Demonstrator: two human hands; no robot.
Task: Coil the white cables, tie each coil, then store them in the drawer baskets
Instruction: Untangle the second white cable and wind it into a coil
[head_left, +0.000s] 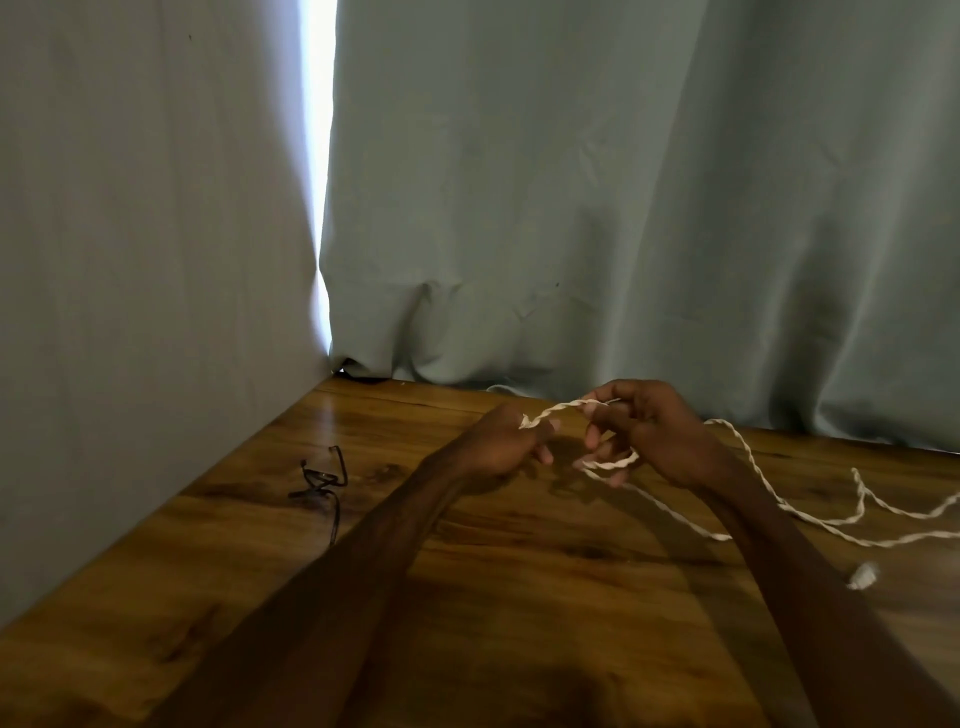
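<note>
A white twisted cable (748, 457) lies across the right side of the wooden table (545, 561) and runs off the right edge. My left hand (506, 441) pinches the cable's end just above the table. My right hand (644, 431) grips the same cable a short way along, with a loop of it wound round the fingers. A taut stretch of cable spans between the two hands. A frayed white cable end (863, 576) rests on the table near my right forearm.
A tangle of thin dark wire ties (324, 480) lies on the table at the left. A grey wall stands along the left and a grey-green curtain (623, 208) hangs behind the table. No drawer or basket is in view.
</note>
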